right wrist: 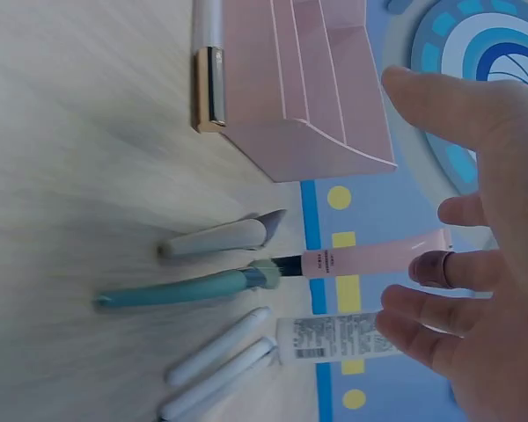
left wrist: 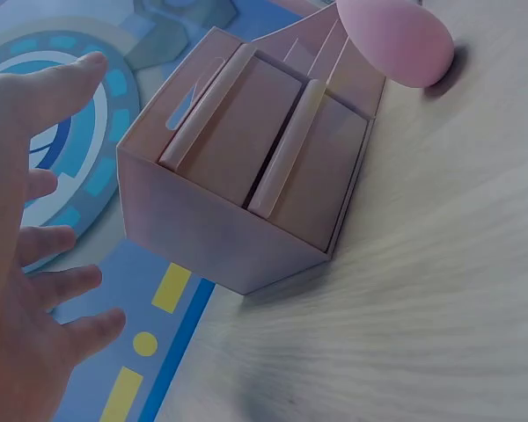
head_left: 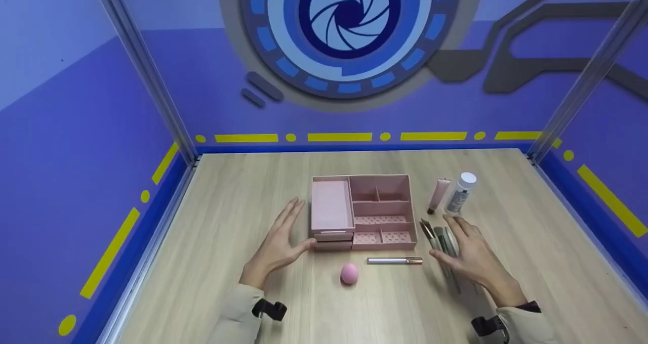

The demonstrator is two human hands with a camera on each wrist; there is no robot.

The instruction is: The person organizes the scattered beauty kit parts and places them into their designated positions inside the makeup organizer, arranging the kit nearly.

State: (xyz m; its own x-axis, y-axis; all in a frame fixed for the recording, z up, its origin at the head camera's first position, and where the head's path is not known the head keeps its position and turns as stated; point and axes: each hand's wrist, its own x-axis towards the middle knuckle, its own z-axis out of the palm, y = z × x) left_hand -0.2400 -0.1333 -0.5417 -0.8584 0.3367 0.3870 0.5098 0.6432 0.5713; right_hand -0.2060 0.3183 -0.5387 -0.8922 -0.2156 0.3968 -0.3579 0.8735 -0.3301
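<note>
On the wooden table stands a pink desk organizer (head_left: 331,205) with two small drawers at its left and divided compartments at its right. My left hand (head_left: 277,245) is beside its left side, fingers spread and holding nothing; the thumb looks close to the drawer corner in the head view, apart in the left wrist view. My right hand (head_left: 478,260), fingers extended, hovers over several makeup brushes (right wrist: 185,288) and grips none of them. It partly hides them in the head view. A pink egg-shaped sponge (head_left: 349,273) and a slim silver tube with a gold end (head_left: 392,260) lie before the organizer.
Past my right hand, a pink squeeze tube (head_left: 439,195) and a white-capped clear bottle (head_left: 460,195) stand right of the organizer. Blue printed panels (head_left: 202,86) enclose the table's back and both sides, with metal posts at the corners.
</note>
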